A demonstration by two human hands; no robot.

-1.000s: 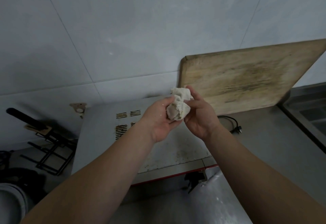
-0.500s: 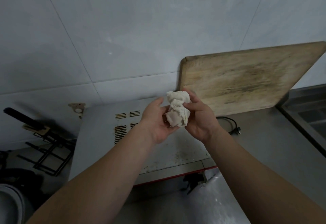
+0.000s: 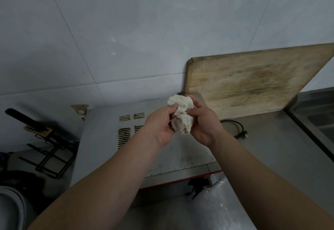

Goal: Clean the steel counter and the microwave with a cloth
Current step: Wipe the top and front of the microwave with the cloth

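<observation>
Both the left hand [image 3: 160, 128] and right hand [image 3: 204, 123] are gripping the bunched white cloth [image 3: 180, 115] above the microwave [image 3: 101, 139], whose top is showing specks; wiping appears unfinished there.

I see the steel counter [image 3: 282, 150] carrying the microwave [image 3: 101, 139], a black cord [image 3: 236, 128], and a wooden cutting board [image 3: 253, 81] leaning against the wall.
</observation>
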